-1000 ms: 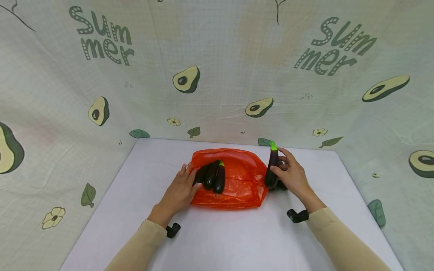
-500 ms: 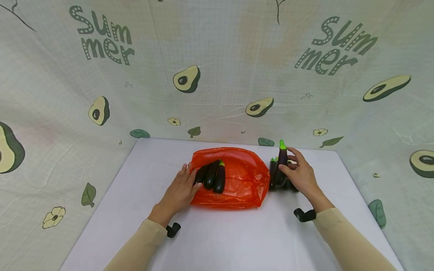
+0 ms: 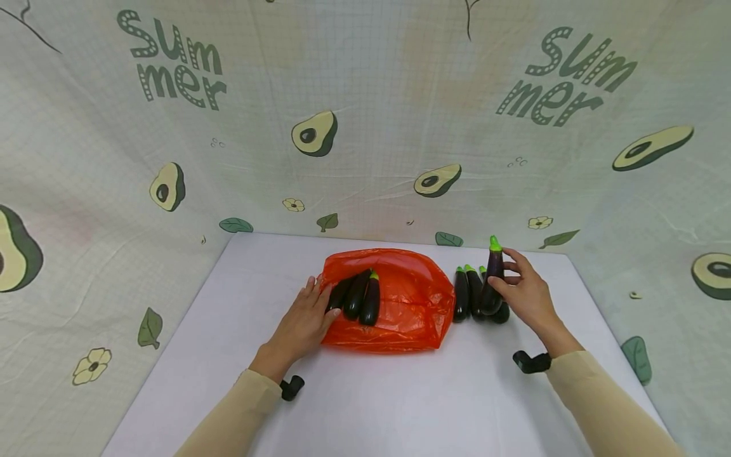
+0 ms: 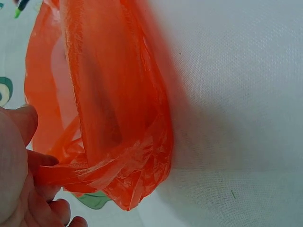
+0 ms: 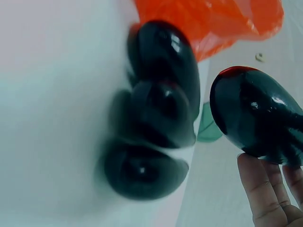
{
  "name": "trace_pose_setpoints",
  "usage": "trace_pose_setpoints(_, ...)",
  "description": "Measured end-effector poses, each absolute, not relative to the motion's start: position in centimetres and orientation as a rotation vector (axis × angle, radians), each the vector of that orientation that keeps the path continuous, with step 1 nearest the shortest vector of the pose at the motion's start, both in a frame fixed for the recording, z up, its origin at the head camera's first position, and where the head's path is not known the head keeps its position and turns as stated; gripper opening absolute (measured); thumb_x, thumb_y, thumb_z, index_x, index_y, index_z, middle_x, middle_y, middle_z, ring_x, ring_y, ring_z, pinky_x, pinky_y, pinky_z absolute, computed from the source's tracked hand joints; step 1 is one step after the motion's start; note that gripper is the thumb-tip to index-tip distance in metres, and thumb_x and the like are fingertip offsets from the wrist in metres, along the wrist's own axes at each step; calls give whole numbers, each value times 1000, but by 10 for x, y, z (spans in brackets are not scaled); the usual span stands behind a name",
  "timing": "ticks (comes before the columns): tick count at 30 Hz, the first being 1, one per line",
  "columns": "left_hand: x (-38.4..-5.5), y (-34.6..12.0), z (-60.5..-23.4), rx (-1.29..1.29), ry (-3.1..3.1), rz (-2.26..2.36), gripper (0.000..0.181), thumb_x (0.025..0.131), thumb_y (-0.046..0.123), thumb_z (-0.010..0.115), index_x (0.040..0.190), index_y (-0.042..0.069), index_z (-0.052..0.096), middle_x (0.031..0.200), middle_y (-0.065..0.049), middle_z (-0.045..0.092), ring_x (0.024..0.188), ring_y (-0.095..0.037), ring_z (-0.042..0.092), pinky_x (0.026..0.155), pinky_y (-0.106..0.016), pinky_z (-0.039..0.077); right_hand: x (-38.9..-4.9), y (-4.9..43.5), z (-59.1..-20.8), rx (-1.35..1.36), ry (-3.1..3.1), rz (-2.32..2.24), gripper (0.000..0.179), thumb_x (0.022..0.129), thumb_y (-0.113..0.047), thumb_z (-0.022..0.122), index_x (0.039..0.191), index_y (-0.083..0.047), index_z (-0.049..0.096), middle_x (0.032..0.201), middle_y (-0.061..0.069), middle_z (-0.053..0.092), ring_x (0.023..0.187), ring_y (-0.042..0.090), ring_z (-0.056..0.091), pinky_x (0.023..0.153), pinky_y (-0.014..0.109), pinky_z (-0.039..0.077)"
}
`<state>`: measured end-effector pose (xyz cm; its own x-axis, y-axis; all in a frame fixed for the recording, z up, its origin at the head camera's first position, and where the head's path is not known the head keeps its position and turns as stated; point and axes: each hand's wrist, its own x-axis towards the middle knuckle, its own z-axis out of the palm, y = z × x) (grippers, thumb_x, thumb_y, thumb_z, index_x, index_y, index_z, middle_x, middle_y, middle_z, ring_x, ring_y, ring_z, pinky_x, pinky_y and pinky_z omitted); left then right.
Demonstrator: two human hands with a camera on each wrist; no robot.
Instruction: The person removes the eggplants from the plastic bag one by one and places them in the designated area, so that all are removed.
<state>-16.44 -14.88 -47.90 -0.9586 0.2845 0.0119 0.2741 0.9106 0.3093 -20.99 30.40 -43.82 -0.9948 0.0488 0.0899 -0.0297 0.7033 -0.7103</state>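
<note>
My right hand (image 3: 530, 297) grips an eggplant (image 3: 494, 266) with a bright green stem, its stem end up. In the right wrist view this eggplant (image 5: 255, 109) is raised above several others. Those table eggplants (image 3: 460, 298) lie side by side at the bag's right end, partly hidden behind the held one. The red plastic bag (image 3: 411, 304) is spread out in the middle, with three dark eggplants (image 3: 370, 303) showing at its left part. At the bag's left end, my left hand (image 3: 305, 317) holds its gathered plastic (image 4: 66, 174) between the fingers.
A white cloth (image 3: 394, 400) covers the table. Behind it and at both sides hangs a pale curtain (image 3: 365, 139) printed with avocados and leaves. A small black device (image 3: 531, 362) is strapped to the right wrist, another black device (image 3: 292, 388) to the left.
My right hand has moved to the right with its eggplant, away from the bag and along the row, uncovering more table eggplants. The left hand and the bag have stayed almost still.
</note>
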Motion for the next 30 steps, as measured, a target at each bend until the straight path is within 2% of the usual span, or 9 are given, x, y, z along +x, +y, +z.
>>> trace_pose_setpoints(21, -164, -150, -484, 420, 3027, 485, 72, 110, 43, 52, 166, 4, 30, 173, -20, 27, 164, -39, 10, 131, -56, 18, -222, 361, -448, -80, -2914, 998, 75, 106, -29, 60, 168, -9, 23, 149, 41, 47, 128, 59, 57, 91, 65, 59)
trace_pose_setpoints(30, -164, -150, -485, 416, 3022, 491, 72, 110, 43, 52, 166, 3, 29, 173, -20, 27, 164, -39, 9, 131, -55, 18, -226, 377, -458, -46, -2963, 955, 73, 105, -29, 64, 164, -2, 31, 144, 42, 52, 124, 58, 61, 83, 55, 63)
